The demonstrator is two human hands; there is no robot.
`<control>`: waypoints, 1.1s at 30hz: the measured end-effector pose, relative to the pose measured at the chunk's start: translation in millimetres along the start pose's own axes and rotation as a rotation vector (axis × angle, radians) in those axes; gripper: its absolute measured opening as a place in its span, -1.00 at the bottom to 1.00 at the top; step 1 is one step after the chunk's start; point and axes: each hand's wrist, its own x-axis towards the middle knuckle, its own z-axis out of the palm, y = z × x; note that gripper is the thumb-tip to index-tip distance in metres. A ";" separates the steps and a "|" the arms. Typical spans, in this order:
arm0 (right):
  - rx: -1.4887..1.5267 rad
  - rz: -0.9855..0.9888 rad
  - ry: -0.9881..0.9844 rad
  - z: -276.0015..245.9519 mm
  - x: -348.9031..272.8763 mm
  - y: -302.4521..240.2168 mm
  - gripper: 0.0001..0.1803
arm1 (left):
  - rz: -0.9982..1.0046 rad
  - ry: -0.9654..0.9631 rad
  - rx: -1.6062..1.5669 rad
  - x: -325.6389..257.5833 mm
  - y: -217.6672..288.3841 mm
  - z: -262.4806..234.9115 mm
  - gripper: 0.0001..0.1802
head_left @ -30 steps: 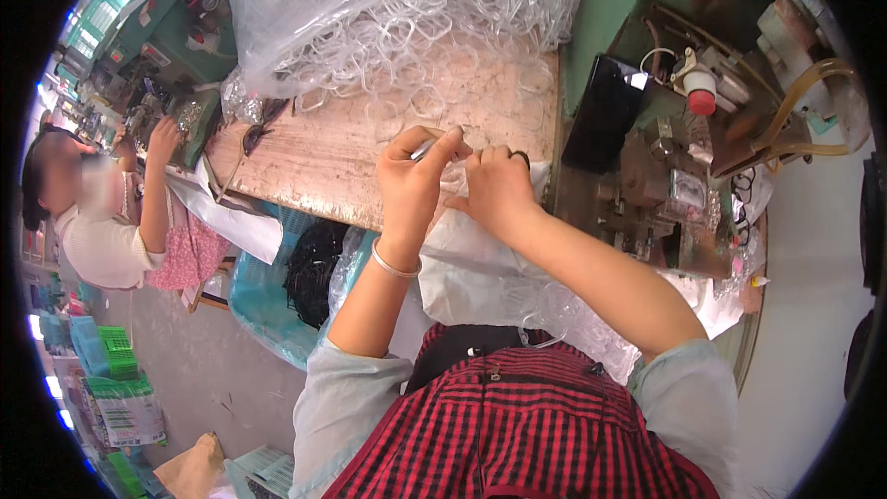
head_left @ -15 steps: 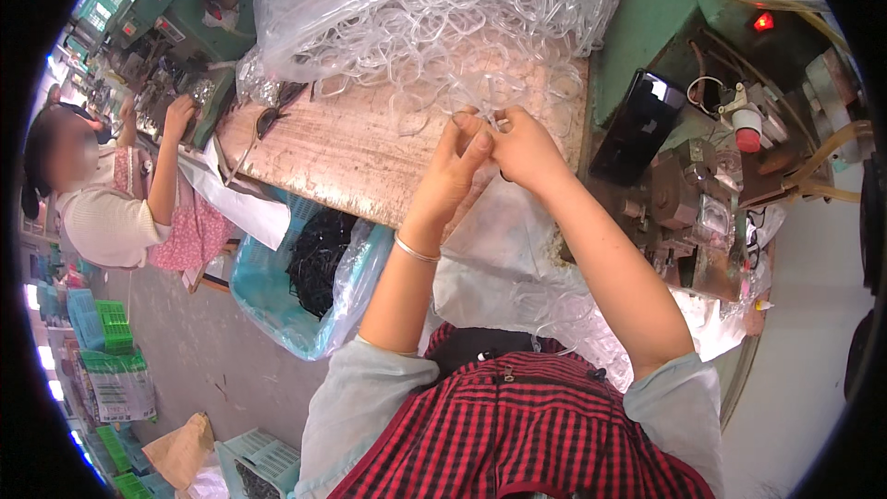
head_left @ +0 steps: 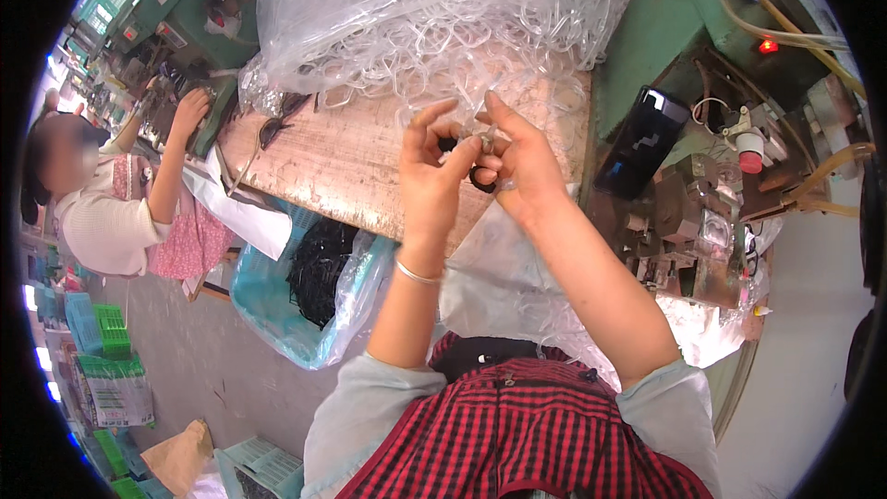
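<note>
Over the front of the wooden table, my left hand [head_left: 431,159] and my right hand [head_left: 528,159] meet, with thumbs and fingertips pinched together. A small, partly clear piece shows between the fingertips, too blurred to name. Some fingers are raised on both hands. Dark bands show around fingers, one a black ring-like loop [head_left: 481,180] by my right hand. Just beyond the hands lies a heap of clear plastic loop-shaped pieces [head_left: 416,60], spilling from a large clear bag [head_left: 319,0] onto the table [head_left: 342,152].
At the right stands a green machine [head_left: 637,28] with metal fixtures, hoses and a red-tipped knob [head_left: 750,162]; a black phone [head_left: 644,143] leans there. Left below the table is a blue basket [head_left: 254,291] holding black strips. A person [head_left: 111,199] works at another machine farther left.
My hands have drawn slightly toward me and turned, fingers lifting and spreading more. The dark bands now show clearly. The co-worker's hand has shifted a little.
</note>
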 end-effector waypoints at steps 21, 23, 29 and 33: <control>-0.386 0.133 0.171 -48.2 19.7 -4.7 -0.45 | -0.333 0.061 0.066 53.8 -21.9 -57.3 -0.85; -0.417 0.166 0.064 -50.2 6.2 -8.8 -0.44 | -0.291 0.043 -0.069 43.3 -27.0 -35.6 -0.87; -0.385 0.266 -0.035 -47.0 -0.8 -5.1 -0.37 | 0.047 -0.071 0.285 36.1 -6.5 -0.1 -0.82; -0.481 0.201 0.017 -39.0 -1.7 -1.0 -0.43 | 0.108 -0.049 0.492 30.6 -0.9 -0.8 -0.79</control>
